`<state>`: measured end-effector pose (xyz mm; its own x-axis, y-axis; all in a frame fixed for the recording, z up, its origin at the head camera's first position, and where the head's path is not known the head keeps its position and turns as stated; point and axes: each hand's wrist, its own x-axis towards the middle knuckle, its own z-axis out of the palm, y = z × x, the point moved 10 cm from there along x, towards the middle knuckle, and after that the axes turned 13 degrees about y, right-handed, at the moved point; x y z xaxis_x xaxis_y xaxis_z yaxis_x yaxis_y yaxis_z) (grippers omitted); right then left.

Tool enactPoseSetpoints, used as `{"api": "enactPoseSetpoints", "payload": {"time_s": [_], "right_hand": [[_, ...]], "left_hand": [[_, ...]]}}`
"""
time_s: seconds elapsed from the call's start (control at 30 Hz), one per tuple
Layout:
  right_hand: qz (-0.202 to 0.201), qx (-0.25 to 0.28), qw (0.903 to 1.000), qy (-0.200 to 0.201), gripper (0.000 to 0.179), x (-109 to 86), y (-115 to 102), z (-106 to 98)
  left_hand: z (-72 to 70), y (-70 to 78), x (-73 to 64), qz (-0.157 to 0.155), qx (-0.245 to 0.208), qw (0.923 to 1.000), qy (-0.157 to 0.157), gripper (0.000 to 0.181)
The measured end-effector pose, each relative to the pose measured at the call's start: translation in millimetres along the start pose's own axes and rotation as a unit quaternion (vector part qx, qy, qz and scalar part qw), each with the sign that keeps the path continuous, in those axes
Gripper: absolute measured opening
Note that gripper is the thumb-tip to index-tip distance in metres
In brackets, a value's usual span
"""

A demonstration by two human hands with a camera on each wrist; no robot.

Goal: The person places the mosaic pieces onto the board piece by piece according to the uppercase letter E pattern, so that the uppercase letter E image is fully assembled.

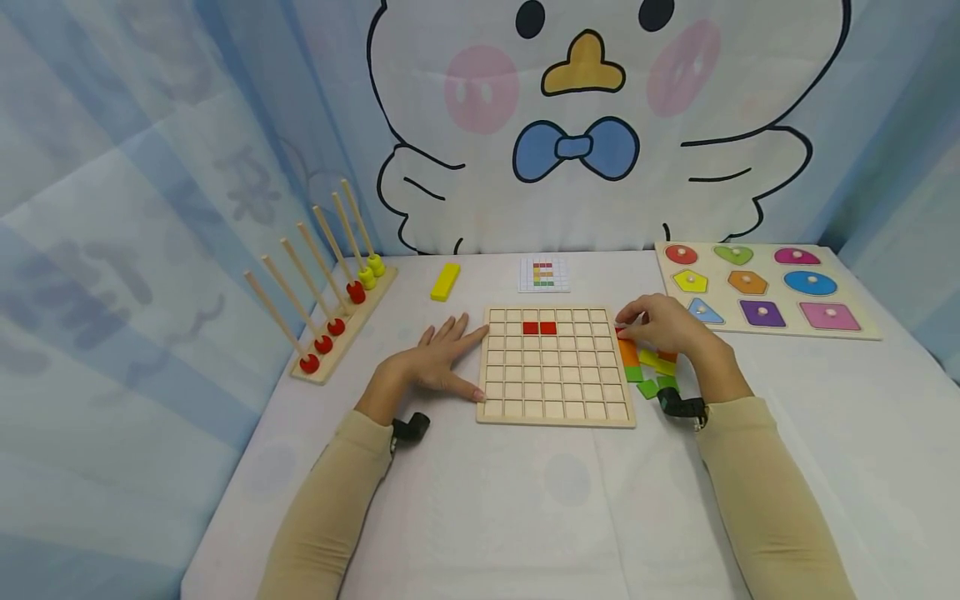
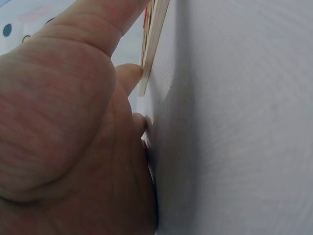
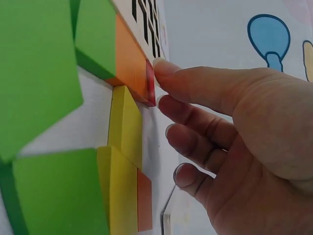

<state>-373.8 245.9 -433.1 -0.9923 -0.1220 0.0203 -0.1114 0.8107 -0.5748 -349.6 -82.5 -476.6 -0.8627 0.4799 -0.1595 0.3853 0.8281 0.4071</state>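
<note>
A wooden grid board (image 1: 556, 422) lies flat on the white table, with two red square tiles (image 1: 539, 328) side by side in its second row. My left hand (image 1: 431, 363) is spread at the board's left side, thumb and index fingertip touching its edge. At the board's right edge, my right hand (image 1: 670, 323) pinches a red tile (image 3: 150, 83) between thumb and index finger, the other fingers loosely bent. That tile sits against an orange tile (image 3: 131, 56) and a green tile (image 3: 95, 36) along the edge. Loose yellow tiles (image 1: 657, 362) and green tiles (image 1: 648, 388) lie beside them.
A pattern card (image 1: 544, 274) lies behind the board, near a yellow block (image 1: 446, 282). A peg stand (image 1: 322, 372) with red and yellow beads stands at the left. At the back right is a shape puzzle board (image 1: 840, 333) with knobbed pieces. A printed curtain (image 1: 480, 196) hangs behind.
</note>
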Motion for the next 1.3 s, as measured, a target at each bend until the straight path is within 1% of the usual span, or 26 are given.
{"api": "enactPoseSetpoints", "payload": {"time_s": [0.23,0.4,0.6,0.73,0.87,0.97,1.2,1.3], "right_hand": [[-0.008,-0.01,0.9999,-0.001,0.027,0.9,3.9,1.8],[-0.004,-0.007,1.0,-0.001,0.026,1.1,3.8,2.8],[0.002,0.0,1.0,0.002,0.017,0.6,3.2,3.5],[-0.008,0.005,0.9999,0.014,0.01,2.0,2.3,1.8],[-0.017,0.009,0.9994,0.03,0.007,2.8,0.8,-1.1],[-0.014,0.017,0.9991,0.037,0.008,2.9,1.4,-3.4],[-0.005,0.044,0.9968,0.066,0.021,3.6,1.4,-11.8],[-0.001,0.047,0.9959,0.077,0.022,4.5,1.5,-14.8]], "left_hand": [[0.0,-0.1,-1.0,0.005,0.002,1.0,0.004,0.123],[0.3,-0.5,-0.9,0.004,-0.002,1.0,0.004,0.123],[0.6,-0.7,-0.8,0.003,-0.005,1.0,0.003,0.123],[1.1,-1.2,-0.8,0.001,-0.004,1.0,0.001,0.123],[1.0,-1.2,-0.2,0.0,-0.003,1.0,0.0,0.123],[1.0,-1.2,0.4,-0.001,-0.003,1.0,0.0,0.123],[0.6,-1.0,-0.5,-0.004,-0.006,1.0,-0.004,0.123],[0.7,-0.9,-0.6,-0.003,-0.007,1.0,-0.003,0.123]]}}
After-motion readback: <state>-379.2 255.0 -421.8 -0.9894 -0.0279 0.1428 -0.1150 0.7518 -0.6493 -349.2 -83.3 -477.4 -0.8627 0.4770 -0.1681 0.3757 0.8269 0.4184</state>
